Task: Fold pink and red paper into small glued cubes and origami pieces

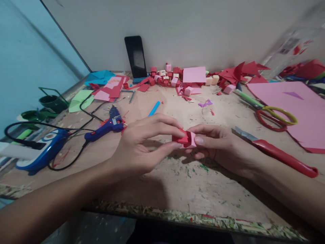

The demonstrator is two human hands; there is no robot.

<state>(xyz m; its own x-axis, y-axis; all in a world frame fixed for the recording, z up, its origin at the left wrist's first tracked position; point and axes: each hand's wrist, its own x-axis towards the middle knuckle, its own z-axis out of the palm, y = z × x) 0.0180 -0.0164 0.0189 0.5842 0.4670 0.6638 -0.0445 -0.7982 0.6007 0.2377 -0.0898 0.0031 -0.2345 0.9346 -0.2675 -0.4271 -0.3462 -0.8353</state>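
Observation:
Over the middle of the table, both hands hold a small folded paper box, part red and part pink. My left hand (149, 142) pinches the red paper piece (185, 138) between thumb and fingers. Fingers of my right hand (213, 142) close on the pink paper side (193, 139). A dark hollow shows between the red and pink parts. Behind my left hand lies a blue stick (154, 108). A blue glue gun (106, 125) lies to the left, its small red light lit. Right of my right hand rests a red-handled cutter (281, 154).
Several small paper cubes (175, 81) and red scraps line the wall, beside an upright phone (135, 57). Scissors (271, 118) lie near pink sheets (289, 101) at right. A blue power strip (43, 152) with black cables sits left. The table's rough front edge (177, 217) runs below.

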